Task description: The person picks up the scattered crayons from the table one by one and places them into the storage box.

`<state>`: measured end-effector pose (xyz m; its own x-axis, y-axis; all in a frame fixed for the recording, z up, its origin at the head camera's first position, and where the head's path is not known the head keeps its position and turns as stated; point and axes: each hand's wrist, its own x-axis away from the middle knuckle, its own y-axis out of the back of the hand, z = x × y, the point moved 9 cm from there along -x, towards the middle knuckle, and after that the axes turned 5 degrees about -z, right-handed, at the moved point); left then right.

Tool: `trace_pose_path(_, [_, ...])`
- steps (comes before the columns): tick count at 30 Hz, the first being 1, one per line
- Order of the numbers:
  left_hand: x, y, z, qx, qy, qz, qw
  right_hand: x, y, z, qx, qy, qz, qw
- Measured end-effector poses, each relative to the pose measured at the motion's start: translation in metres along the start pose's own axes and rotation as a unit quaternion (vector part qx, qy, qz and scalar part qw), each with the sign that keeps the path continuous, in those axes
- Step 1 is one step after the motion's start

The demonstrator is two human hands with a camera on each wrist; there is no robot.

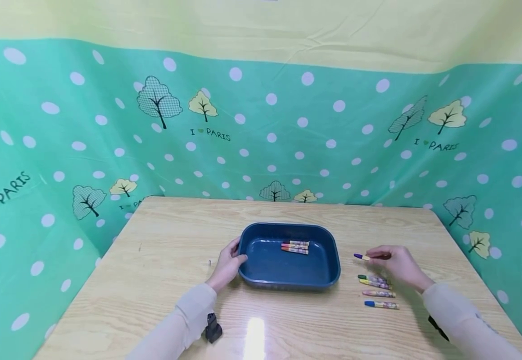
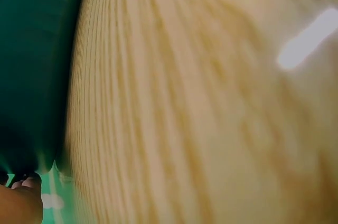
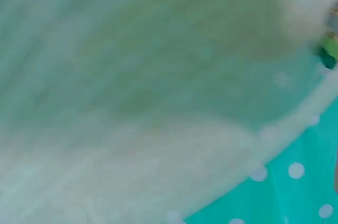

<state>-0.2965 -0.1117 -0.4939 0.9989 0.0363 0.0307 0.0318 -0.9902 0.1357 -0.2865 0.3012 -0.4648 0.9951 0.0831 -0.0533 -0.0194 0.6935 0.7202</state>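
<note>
My left hand (image 1: pixel 226 266) grips the left end of a dark blue basin (image 1: pixel 288 286), thumb over its rim and fingers outside. In the left wrist view part of that hand (image 2: pixel 24 197) shows under the basin's dark side (image 2: pixel 37 65). Inside the basin, toward the right, lie several crayons (image 1: pixel 295 248), with red, orange and dark tips. Right of the basin my right hand (image 1: pixel 396 262) pinches a purple crayon (image 1: pixel 361 257) by its back end, tip pointing left. Just below that hand a green crayon (image 1: pixel 369 278), a yellow crayon (image 1: pixel 375 284), a pink crayon (image 1: pixel 379 293) and a blue crayon (image 1: pixel 381 304) lie in a column.
Everything stands on a light wood-grain table (image 1: pixel 170 235). A green polka-dot cloth (image 1: pixel 261 125) hangs behind it and at both sides. Black wrist straps show at the left sleeve (image 1: pixel 195 305) and the right sleeve (image 1: pixel 454 310). The right wrist view is mostly blurred.
</note>
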Motion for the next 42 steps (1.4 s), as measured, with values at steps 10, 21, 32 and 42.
trace_pose_path(10, [0.002,0.001,0.0,-0.003,0.003,-0.001,1.0,-0.015,0.002,0.053,-0.031,0.012,-0.003,0.9994])
trace_pose_path(21, [-0.001,0.005,-0.001,-0.016,0.001,-0.007,0.9998,-0.038,-0.04,0.103,-0.092,0.018,0.015,0.9955])
trace_pose_path(32, [0.003,0.005,-0.003,-0.012,-0.001,-0.008,0.9999,-0.049,-0.081,0.131,-0.089,0.054,0.035,0.994])
trace_pose_path(42, [0.001,0.002,-0.001,-0.002,-0.001,-0.003,1.0,-0.058,-0.109,0.131,-0.078,0.023,0.017,0.9966])
